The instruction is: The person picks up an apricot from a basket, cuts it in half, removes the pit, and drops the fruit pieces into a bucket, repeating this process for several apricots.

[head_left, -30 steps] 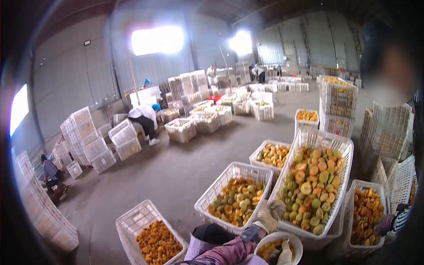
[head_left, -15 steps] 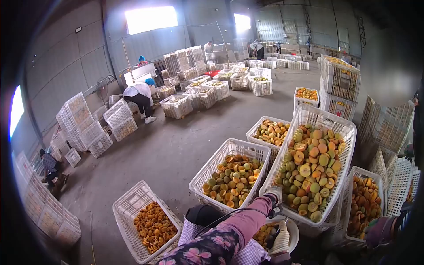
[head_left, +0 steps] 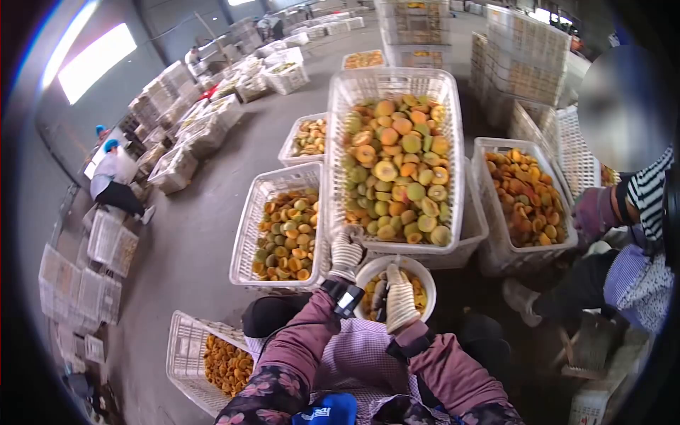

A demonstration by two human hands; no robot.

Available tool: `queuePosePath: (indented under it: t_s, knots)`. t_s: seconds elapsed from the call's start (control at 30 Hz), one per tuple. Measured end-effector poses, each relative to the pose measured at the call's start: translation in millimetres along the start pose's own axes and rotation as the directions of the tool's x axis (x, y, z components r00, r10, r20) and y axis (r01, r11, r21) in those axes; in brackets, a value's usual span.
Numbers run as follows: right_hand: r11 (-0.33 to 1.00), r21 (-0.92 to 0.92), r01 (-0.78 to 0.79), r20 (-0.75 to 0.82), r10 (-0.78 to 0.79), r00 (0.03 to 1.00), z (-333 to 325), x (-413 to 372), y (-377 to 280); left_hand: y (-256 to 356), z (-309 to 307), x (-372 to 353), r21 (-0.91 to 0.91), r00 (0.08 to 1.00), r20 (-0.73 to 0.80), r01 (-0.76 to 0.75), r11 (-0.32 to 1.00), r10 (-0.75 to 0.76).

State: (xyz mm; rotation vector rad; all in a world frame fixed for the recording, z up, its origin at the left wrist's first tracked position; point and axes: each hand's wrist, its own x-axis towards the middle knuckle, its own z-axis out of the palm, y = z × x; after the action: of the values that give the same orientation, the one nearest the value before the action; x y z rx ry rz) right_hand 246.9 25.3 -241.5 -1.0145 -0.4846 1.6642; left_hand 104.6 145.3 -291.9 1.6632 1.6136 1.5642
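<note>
My left hand (head_left: 346,256), in a striped white and grey glove, is at the near left corner of a large white crate (head_left: 453,170), its fingers closed on the rim. That crate tilts towards me and holds green and orange apricot halves (head_left: 397,177). My right hand (head_left: 400,296), gloved alike, is over a white bucket (head_left: 430,283) of orange fruit pieces, fingers stretched out and pointing away from me. A dark shape beside its fingers may be the glove's grey palm; I cannot make it out.
Crates of apricot halves stand left (head_left: 241,241) and right (head_left: 484,205); a crate of darker orange pieces (head_left: 188,354) is by my left knee. A co-worker's gloved hand (head_left: 593,212) is at the right. Stacked crates (head_left: 528,57) and other people are farther back.
My view has turned to the right, so the crates appear farther left. My left hand is still at the crate's corner and my right hand still over the bucket.
</note>
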Motion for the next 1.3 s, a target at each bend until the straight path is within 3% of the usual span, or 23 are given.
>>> queuePosePath:
  t_s: [0.07, 0.13, 0.2, 0.27, 0.33, 0.4, 0.43, 0.47, 0.53, 0.57, 0.67, 0.77, 0.8, 0.83, 0.93, 1.0, 1.03, 1.1, 1.13, 1.2, 1.23, 1.27, 1.3]
  knots:
    - [0.996, 0.088, -0.022, -0.026, 0.024, 0.999, 12.3, -13.3, -15.6, 11.8, 9.1, 35.9, 0.199, 0.972, 0.218, 0.048, 0.979, -0.092]
    - [0.994, 0.104, -0.010, -0.070, 0.018, 0.997, 12.9, -10.2, -20.0, 19.4, 30.8, 56.0, 0.622, 0.737, 0.577, -0.117, 0.774, -0.352]
    - [0.980, 0.176, -0.097, -0.030, 0.104, 0.994, 13.7, -10.3, -27.0, -20.2, 62.8, 61.2, 0.637, 0.642, 0.671, -0.243, 0.731, -0.371]
    - [0.987, 0.122, -0.102, 0.007, 0.102, 0.995, 19.2, -15.2, -37.5, -12.0, 66.1, 63.7, 0.725, 0.743, 0.553, -0.208, 0.656, -0.377]
    - [0.991, 0.119, -0.064, 0.013, 0.063, 0.998, 21.4, -16.1, -39.0, 33.5, 49.5, 69.8, 0.757, 0.617, 0.558, -0.105, 0.645, -0.555]
    - [0.989, 0.121, -0.079, 0.030, 0.076, 0.997, 20.7, -16.8, -42.7, 46.0, 38.2, 62.3, 0.655, 0.690, 0.585, -0.092, 0.750, -0.426]
    - [0.989, 0.118, -0.088, 0.018, 0.086, 0.996, 18.8, -14.3, -41.8, 0.0, 50.7, 57.1, 0.130, 0.642, 0.598, 0.513, 0.849, -0.480]
    - [0.989, 0.114, -0.098, 0.003, 0.098, 0.995, 16.6, -12.7, -40.1, -48.0, 61.7, 54.3, -0.456, 0.591, 0.646, 0.806, 0.376, -0.484]
    - [0.988, 0.115, -0.099, -0.005, 0.100, 0.995, 20.2, -21.6, -46.2, 12.6, 27.7, 30.7, -0.672, 0.766, 0.617, 0.632, 0.386, -0.181]
    - [0.989, 0.111, -0.099, -0.021, 0.102, 0.995, 20.7, -25.2, -48.0, 55.0, 9.0, 8.9, -0.628, 0.775, 0.614, 0.593, 0.503, -0.147]
    - [0.999, 0.044, 0.001, 0.000, -0.001, 1.000, 16.0, -13.8, -35.6, 87.8, -24.6, -19.4, -0.692, 0.757, 0.653, 0.605, 0.394, -0.016]
    - [0.992, -0.011, 0.123, 0.014, -0.123, 0.992, 22.0, -18.4, -28.2, 115.1, -52.3, -43.2, -0.709, 0.764, 0.639, 0.540, 0.454, 0.089]
    - [0.969, -0.096, 0.227, 0.037, -0.225, 0.974, 21.7, -16.9, -20.7, 105.0, -52.5, -51.4, -0.654, 0.811, 0.573, 0.360, 0.665, 0.124]
    - [0.969, -0.152, 0.196, 0.059, -0.188, 0.980, 17.0, -15.1, -12.0, 92.1, -50.8, -61.9, -0.594, 0.849, 0.500, 0.194, 0.781, 0.170]
    - [0.952, -0.217, 0.216, 0.103, -0.198, 0.975, 15.4, -15.4, 11.9, 124.9, -63.0, -75.0, -0.337, 0.884, 0.328, -0.221, 0.915, 0.334]
    - [0.961, -0.234, 0.147, 0.094, -0.129, 0.987, 16.3, -27.1, 7.5, 116.9, -53.6, -77.7, -0.473, 0.876, 0.481, 0.295, 0.831, -0.037]
    - [0.965, -0.249, 0.077, 0.084, -0.058, 0.995, 17.1, -30.6, 5.6, 117.8, -49.8, -79.2, -0.474, 0.876, 0.480, 0.294, 0.830, -0.036]
    - [0.974, -0.194, 0.115, 0.083, -0.101, 0.991, 13.4, -27.1, 19.0, 119.9, -45.2, -81.3, -0.626, 0.683, 0.581, 0.723, 0.293, -0.442]
    - [0.979, -0.138, 0.150, 0.080, -0.140, 0.987, 9.3, -24.7, 29.5, 100.8, -42.1, -86.4, -0.627, 0.684, 0.580, 0.722, 0.294, -0.442]
    - [0.974, -0.135, 0.185, 0.081, -0.175, 0.981, 4.1, -20.5, 36.9, 48.9, -32.5, -95.0, -0.504, 0.780, 0.618, 0.485, 0.714, -0.094]
    - [0.981, -0.140, 0.134, 0.072, -0.125, 0.990, 4.0, -23.7, 33.4, 78.7, -35.5, -102.8, -0.638, 0.878, 0.465, 0.420, 0.645, -0.111]
    - [0.986, -0.145, 0.084, 0.064, -0.076, 0.995, 3.7, -24.2, 30.7, 72.8, -33.6, -100.5, -0.640, 0.880, 0.464, 0.416, 0.645, -0.107]
    - [0.975, -0.207, 0.079, 0.063, -0.067, 0.996, 1.2, -21.4, 30.7, 62.8, -31.9, -97.0, -0.723, 0.797, 0.583, 0.598, 0.346, -0.158]
